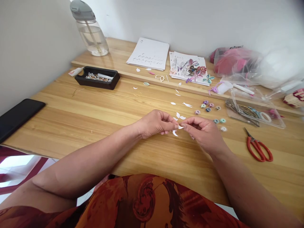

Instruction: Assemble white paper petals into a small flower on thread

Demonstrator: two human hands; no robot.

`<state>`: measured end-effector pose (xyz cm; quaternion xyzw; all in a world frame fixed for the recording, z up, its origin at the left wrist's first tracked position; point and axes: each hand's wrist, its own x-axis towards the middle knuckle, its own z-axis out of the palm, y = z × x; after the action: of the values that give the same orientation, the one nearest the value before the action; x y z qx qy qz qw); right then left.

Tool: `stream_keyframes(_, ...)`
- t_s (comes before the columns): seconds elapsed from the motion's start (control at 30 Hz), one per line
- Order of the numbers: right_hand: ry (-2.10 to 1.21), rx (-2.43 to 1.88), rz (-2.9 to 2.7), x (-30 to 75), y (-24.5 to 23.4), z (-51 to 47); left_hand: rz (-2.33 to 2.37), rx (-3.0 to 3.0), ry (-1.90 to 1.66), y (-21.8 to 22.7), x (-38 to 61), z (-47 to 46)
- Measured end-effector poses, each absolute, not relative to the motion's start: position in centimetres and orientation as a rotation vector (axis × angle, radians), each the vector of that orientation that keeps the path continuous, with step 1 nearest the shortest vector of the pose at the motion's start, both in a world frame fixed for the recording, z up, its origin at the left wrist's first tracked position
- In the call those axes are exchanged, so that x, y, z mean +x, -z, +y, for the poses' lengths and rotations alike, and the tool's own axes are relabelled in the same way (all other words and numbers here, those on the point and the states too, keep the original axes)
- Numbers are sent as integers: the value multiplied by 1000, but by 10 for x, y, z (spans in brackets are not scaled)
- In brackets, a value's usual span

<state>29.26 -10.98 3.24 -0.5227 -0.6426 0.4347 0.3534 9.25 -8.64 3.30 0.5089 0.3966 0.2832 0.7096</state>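
Between my two hands is a small white paper petal, pinched from both sides just above the table. My left hand has thumb and forefinger closed on its left end. My right hand is closed on its right end, fingers curled. Right below, a curved white paper piece shows by the left fingertips; whether it touches them I cannot tell. Behind the hands lie several white petal cutouts, and farther back a forked white cutout.
Red-handled scissors lie at the right, beyond several thread bobbins and a clear plastic box. A black tray of beads, a water bottle and a phone are leftward. Paper sheets and ribbon flowers sit at the back.
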Motion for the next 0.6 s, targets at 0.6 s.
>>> stream_keyframes(0.6,-325,-1156,-2115,287,-44,-125,976,1435,-589,-27,91,-86)
